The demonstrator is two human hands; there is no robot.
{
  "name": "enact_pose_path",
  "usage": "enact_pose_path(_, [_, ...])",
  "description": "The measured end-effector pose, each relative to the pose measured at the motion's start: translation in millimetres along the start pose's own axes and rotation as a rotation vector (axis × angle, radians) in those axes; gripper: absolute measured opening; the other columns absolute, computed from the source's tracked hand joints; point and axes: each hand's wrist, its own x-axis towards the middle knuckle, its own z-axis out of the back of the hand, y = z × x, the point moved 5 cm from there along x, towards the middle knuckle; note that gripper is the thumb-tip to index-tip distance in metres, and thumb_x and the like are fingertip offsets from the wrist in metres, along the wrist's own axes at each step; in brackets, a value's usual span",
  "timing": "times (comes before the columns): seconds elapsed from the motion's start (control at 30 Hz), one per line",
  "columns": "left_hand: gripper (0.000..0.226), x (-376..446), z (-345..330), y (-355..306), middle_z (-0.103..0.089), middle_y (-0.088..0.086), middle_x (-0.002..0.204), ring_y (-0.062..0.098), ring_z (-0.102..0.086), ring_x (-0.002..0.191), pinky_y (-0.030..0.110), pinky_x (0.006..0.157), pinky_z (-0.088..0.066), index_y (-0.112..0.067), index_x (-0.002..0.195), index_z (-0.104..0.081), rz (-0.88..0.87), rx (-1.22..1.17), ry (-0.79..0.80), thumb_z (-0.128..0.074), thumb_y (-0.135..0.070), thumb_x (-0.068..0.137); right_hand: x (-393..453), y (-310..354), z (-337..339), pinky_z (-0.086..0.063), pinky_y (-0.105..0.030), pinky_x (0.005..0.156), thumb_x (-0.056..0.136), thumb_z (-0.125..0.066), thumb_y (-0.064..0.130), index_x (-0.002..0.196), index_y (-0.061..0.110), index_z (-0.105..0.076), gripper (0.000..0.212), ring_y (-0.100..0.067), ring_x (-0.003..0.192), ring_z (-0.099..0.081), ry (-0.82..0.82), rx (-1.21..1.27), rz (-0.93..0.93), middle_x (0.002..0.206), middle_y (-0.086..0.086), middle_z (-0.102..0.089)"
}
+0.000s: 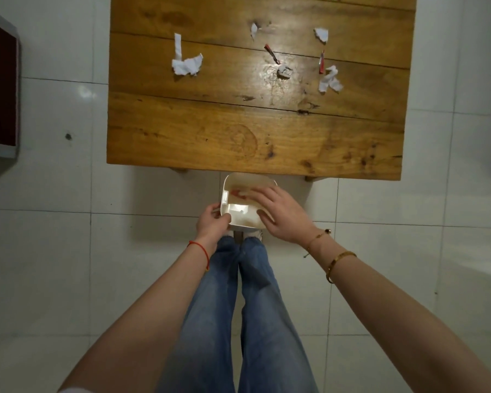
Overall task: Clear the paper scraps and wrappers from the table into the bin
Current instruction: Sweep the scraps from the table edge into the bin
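White tile floor, wood table (pixel 255 131): I see my L hand (pixel 211 222) pinching the bin (pixel 238 219) rim, R hand (pixel 278 212) fingers spread over its mouth, holding nothing. Scraps (pixel 187 63) and wrappers (pixel 272 53) lie ahead on the far half; R is nearer most.

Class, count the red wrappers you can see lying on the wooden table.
2. One red wrapper lies mid-table above a crumpled scrap; the other red wrapper stands to its right beside a white scrap. More may lie beyond the picture's top edge.
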Motion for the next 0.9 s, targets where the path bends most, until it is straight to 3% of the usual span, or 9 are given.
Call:
enact_pose_path(0.17, [0.046, -12, -15, -3, -0.063, 0.011, 0.119, 0.029, -0.063, 0.108, 0.044, 0.093, -0.055, -0.012, 0.127, -0.052, 0.003, 0.061, 0.017, -0.058, 0.001, 0.083, -3, -39, 41, -0.032, -0.044, 0.113, 0.097, -0.047, 0.028, 0.142, 0.012, -0.040, 0.048, -0.024, 0.134, -0.038, -0.218, 0.000, -0.279, 0.145, -0.009, -0.044])
enact_pose_path(0.3, [0.045, -17, -38, -5, -0.062, 0.010, 0.119, 0.029, -0.062, 0.110, 0.044, 0.091, -0.056, -0.012, 0.127, -0.051, 0.026, 0.069, 0.038, -0.058, 0.000, 0.084, 11, -82, 77, -0.014, -0.041, 0.121, 0.101, -0.037, 0.035, 0.148, 0.013, -0.028, 0.053, -0.026, 0.145, -0.022, -0.251, -0.024, -0.410, 0.155, -0.009, -0.030])
enact_pose_path(0.47, [0.050, -17, -69, -5, -0.063, 0.010, 0.123, 0.026, -0.062, 0.110, 0.043, 0.095, -0.053, -0.011, 0.131, -0.050, 0.014, 0.070, 0.021, -0.060, -0.002, 0.083, 34, -139, 113, -0.007, -0.042, 0.122, 0.101, -0.032, 0.035, 0.152, 0.013, -0.015, 0.058, -0.024, 0.149, -0.008, -0.254, -0.063, -0.498, 0.161, -0.008, -0.014])
enact_pose_path(0.7, [0.052, -18, -104, -3, -0.063, 0.010, 0.125, 0.024, -0.061, 0.113, 0.042, 0.101, -0.050, -0.011, 0.132, -0.049, 0.053, 0.032, -0.013, -0.061, -0.002, 0.082, 69, -186, 143, -0.004, -0.038, 0.122, 0.102, -0.032, 0.036, 0.153, 0.012, -0.010, 0.061, -0.025, 0.150, -0.002, -0.209, -0.057, -0.414, 0.162, -0.009, -0.004])
enact_pose_path(0.9, [0.049, -19, -112, -8, -0.064, 0.009, 0.119, 0.024, -0.061, 0.109, 0.042, 0.102, -0.048, -0.009, 0.131, -0.049, 0.072, -0.003, -0.055, -0.060, -0.001, 0.084, 86, -189, 135, -0.004, -0.038, 0.123, 0.102, -0.032, 0.036, 0.153, 0.013, -0.011, 0.061, -0.023, 0.150, -0.001, -0.059, -0.115, -0.286, 0.162, -0.008, -0.006])
